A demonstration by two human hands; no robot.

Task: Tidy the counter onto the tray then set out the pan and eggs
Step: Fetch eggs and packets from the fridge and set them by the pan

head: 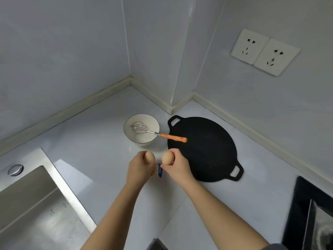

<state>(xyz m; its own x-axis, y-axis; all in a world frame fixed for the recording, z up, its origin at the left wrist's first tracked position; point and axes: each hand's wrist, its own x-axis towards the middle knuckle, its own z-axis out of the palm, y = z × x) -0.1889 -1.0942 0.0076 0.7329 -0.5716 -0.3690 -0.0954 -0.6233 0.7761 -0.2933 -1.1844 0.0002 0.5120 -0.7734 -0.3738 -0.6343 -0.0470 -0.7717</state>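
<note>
The black pan [207,150] lies flat on the white counter [90,132], with one loop handle at its far left edge and the other at its near right edge. Just left of the pan, both hands are held above the counter, each with a brown egg. The left hand [139,168] is the farther of the two from the pan, and its fingers are curled round the left egg [150,157], whose rounded top shows above the knuckles. The right hand [177,168] is close to the pan's near left rim and pinches the right egg [167,158] between thumb and fingertips. The two eggs are side by side, close together but apart. Between and under the hands a small blue-edged item [160,170] shows; I cannot tell what it is. Left of the pan's far side stands a white bowl [142,143]. A whisk [162,135] has its wire head in the bowl, and its orange handle reaches out over the pan's left edge. Well to the left of the pan is a steel sink [27,204]. To the right of the pan, at the near edge of the view, is a black stove [302,204]. On the wall behind the pan are two white sockets [264,52].
</note>
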